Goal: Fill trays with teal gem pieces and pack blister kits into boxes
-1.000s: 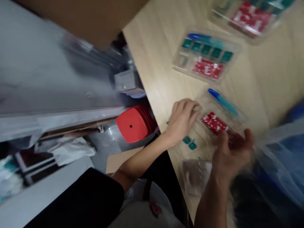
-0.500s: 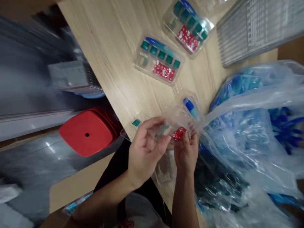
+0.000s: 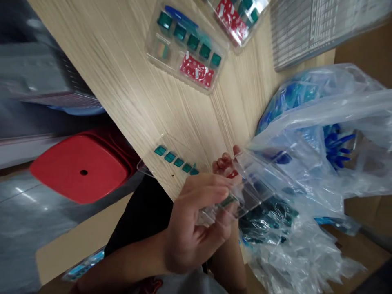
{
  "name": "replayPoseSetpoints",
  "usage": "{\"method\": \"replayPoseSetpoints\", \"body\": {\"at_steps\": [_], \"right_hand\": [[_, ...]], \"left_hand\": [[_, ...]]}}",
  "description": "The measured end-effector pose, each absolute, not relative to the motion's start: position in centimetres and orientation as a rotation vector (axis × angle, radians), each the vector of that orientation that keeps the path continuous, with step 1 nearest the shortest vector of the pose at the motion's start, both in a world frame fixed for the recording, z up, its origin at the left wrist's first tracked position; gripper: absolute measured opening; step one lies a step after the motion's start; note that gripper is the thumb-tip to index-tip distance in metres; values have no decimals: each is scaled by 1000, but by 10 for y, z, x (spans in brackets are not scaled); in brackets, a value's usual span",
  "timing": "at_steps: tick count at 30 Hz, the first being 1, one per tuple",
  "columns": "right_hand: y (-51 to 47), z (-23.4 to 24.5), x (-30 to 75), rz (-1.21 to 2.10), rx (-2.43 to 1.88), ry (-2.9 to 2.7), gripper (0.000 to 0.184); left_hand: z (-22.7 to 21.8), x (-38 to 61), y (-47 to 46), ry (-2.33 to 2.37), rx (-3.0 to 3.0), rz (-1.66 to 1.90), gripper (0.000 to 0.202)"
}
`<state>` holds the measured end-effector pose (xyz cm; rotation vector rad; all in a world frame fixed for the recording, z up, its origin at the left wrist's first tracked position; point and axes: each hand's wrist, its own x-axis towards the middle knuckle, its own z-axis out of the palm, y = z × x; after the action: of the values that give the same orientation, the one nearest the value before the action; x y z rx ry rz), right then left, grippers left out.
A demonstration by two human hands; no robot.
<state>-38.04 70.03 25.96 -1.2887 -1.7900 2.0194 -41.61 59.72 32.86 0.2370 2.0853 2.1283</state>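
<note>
We pinch the clear blister tray (image 3: 257, 183) in both grips, left hand (image 3: 196, 228) near, right hand (image 3: 225, 163) far, steadying it above the bench (image 3: 122, 81).

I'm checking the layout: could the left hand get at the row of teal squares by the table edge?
Probably yes: the teal squares lie just beyond the left hand, nothing between. That hand, though, grips a clear plastic tray with the right hand, so it would have to let go.
</note>
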Motion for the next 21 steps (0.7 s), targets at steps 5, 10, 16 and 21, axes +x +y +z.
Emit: {"method": "replayPoseSetpoints", "body": {"at_steps": [5, 10, 16, 21], "right_hand": [[712, 244, -383, 2035, -1403, -1389, 47], [714, 235, -388, 2026, -1368, -1426, 42], [710, 261, -392, 2275, -1457, -1425, 41], [716, 270, -397, 2225, -1482, -1602, 53]], "left_hand": [[294, -430, 592, 2157, 62, 1981, 46], [283, -443, 588, 1976, 152, 2032, 44], [315, -438, 591, 2012, 359, 1967, 35], [329, -437, 595, 2057, 577, 1845, 36]]}}
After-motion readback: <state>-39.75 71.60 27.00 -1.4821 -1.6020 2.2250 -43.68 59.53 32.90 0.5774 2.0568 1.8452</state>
